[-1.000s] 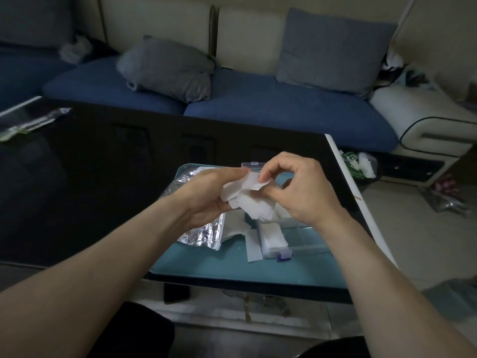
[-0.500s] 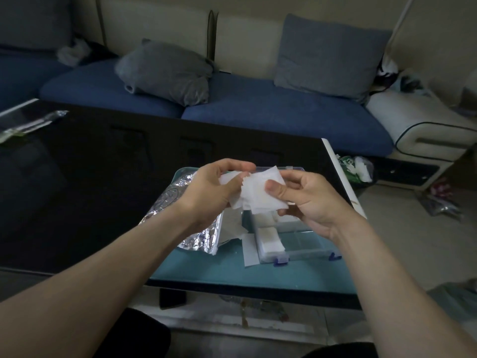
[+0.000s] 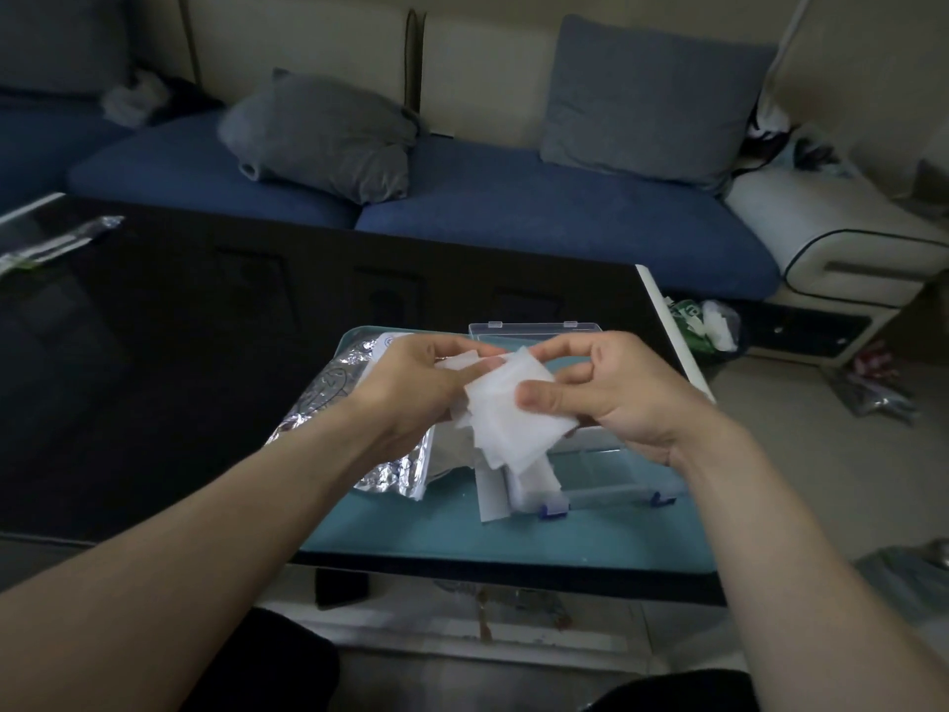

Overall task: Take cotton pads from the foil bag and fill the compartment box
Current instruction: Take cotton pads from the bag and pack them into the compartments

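Since 0.5 s ago: R hand (image 3: 616,398) thumb now pinches top cotton pad (image 3: 513,408), peeling it off stack in L hand (image 3: 411,388) grip. Both held above compartment box (image 3: 606,470) on counter (image 3: 154,352); foil bag (image 3: 349,403) beside. Judgement: pad sep'd, drop-in next.

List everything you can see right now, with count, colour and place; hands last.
cotton pads: a bunch, white, held between both hands above the box; more sit in the box's near-left compartment
compartment box: one, clear with blue clasps, lid open, on the tray
foil bag: one, silver, left part of the tray
tray: one, teal, on the table's near right
table: one, glossy black
cushions: two, grey-blue, on the blue sofa
left hand: grips the pads
right hand: pinches the front pad
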### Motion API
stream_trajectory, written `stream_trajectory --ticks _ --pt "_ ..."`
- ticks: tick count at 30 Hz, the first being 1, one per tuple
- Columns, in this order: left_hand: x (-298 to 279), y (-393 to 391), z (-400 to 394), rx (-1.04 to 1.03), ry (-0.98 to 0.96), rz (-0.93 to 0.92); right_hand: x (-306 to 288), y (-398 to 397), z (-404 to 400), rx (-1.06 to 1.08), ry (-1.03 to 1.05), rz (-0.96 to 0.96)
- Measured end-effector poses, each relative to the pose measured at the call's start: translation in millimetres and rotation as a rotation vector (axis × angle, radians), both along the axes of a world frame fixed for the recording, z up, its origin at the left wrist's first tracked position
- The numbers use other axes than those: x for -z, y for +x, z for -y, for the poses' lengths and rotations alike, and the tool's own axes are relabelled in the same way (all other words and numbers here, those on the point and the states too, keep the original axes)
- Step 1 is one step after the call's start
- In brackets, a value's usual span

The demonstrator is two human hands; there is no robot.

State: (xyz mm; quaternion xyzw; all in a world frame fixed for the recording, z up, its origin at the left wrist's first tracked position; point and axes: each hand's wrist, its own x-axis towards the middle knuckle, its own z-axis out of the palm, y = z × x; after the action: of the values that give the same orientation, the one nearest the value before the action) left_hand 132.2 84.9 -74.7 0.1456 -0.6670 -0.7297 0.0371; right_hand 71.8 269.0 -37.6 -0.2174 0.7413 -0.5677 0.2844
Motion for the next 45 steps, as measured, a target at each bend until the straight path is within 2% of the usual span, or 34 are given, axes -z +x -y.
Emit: stream_trajectory --ticks 2,5,9,12,14,17,21,23,26,29,34,37,41,43,45 --pt "-1 -1 -3 -0.055 0.021 0.008 4 5 11 0.105 -0.021 0.005" --pt "-5 -1 -7 -0.083 0.163 0.038 11 8 23 0.232 0.008 -0.028" --pt "-8 -5 -6 -0.032 0.349 0.113 18 7 28 0.363 0.062 -0.192" --pt "-11 -3 -2 0.033 0.382 0.096 19 6 26 0.383 0.094 -0.293" --pt "-14 0 -1 0.089 0.337 0.083 15 1 20 0.359 0.095 -0.317" --pt "-12 2 2 0.090 0.214 0.086 3 -6 -1 0.231 0.043 -0.243" --pt "-4 5 9 0.158 -0.185 0.064 -8 -10 -16 -0.005 0.028 -0.154" --pt "-3 7 7 0.216 -0.296 0.061 -6 -5 -11 -0.117 0.145 -0.170" --pt "-6 9 -2 0.291 -0.308 0.067 2 -4 -3 -0.138 0.358 -0.242" --pt "-10 9 -9 0.332 -0.208 0.052 5 -8 0 -0.030 0.368 -0.300" --pt "-17 10 -9 0.417 0.177 0.110 8 -4 11 0.198 0.028 -0.365" --pt "-22 12 -9 0.461 0.378 0.203 10 4 24 0.188 -0.111 -0.417" --pt "-23 9 -8 0.466 0.576 0.156 14 5 31 0.189 -0.041 -0.584" --pt "-22 9 -7 0.377 0.581 0.150 13 0 27 0.139 -0.090 -0.529" --pt "-22 7 -6 0.343 0.555 0.147 10 -5 16 -0.017 -0.054 -0.454"
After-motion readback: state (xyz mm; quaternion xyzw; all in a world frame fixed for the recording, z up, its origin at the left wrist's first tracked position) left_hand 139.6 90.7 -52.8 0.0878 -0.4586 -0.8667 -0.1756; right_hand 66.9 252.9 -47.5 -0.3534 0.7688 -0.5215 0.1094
